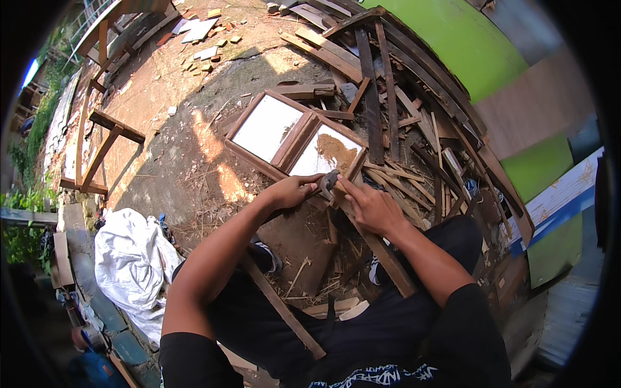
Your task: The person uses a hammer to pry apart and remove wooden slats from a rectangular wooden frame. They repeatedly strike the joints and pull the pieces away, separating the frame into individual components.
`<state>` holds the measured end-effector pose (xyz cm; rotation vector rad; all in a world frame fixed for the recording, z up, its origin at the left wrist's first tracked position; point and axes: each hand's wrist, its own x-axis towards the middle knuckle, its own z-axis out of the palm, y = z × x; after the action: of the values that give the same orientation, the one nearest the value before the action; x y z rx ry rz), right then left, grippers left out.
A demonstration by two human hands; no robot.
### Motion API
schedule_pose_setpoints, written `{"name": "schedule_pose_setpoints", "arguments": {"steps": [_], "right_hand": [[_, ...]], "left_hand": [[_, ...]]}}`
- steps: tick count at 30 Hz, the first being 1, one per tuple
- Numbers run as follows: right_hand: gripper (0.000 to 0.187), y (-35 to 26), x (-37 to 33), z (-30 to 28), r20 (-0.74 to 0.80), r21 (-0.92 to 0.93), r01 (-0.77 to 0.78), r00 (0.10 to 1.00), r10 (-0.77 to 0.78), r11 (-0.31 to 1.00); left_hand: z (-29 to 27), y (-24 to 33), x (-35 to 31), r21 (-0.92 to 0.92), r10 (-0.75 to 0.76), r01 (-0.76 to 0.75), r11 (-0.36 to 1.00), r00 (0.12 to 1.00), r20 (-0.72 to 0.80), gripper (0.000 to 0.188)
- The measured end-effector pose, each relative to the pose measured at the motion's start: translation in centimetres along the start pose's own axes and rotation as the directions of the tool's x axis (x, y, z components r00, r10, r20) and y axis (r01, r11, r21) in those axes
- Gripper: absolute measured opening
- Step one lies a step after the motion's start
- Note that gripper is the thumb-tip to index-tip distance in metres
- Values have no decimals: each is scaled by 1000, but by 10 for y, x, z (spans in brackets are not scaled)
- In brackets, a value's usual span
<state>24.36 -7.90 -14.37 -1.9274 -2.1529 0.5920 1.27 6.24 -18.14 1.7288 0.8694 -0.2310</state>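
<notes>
In front of me lies a brown wooden frame [295, 139] with two white panels; a patch of brown sawdust [336, 150] covers part of the right panel. At its near edge is a small dark grey object [328, 183], its kind unclear, between my hands. My left hand [294, 192] is closed beside it, fingertips pinched together; what they hold is hidden. My right hand [372, 205] is closed over the upper end of a wooden bar [388, 264], its forefinger reaching to the grey object. Another wooden bar [288, 310] slants across my lap on the left.
Loose planks and offcuts [414, 116] are heaped at the right, before green panels [446, 35]. A white cloth [132, 258] lies at the left. Farther left stands a wooden frame piece [103, 145]. Tile and wood scraps [206, 53] are scattered on the far ground.
</notes>
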Motion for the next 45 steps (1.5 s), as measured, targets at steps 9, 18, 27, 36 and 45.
{"name": "schedule_pose_setpoints", "arguments": {"steps": [9, 18, 27, 36, 45], "right_hand": [[39, 16, 11, 4, -20, 832, -202, 920, 391, 517], [45, 29, 14, 42, -50, 628, -333, 885, 463, 704], [38, 30, 17, 46, 81, 882, -208, 951, 298, 423], [49, 0, 5, -31, -137, 960, 60, 953, 271, 273], [44, -39, -19, -95, -250, 923, 192, 958, 139, 335]], "left_hand": [[2, 8, -7, -102, -177, 186, 977, 980, 93, 54], [2, 6, -6, -118, -179, 187, 975, 981, 76, 55], [-11, 25, -22, -239, -219, 234, 943, 972, 87, 56], [-32, 82, -68, -372, 27, -83, 924, 988, -151, 57], [-29, 109, -106, -355, 240, -356, 865, 913, -331, 57]]}}
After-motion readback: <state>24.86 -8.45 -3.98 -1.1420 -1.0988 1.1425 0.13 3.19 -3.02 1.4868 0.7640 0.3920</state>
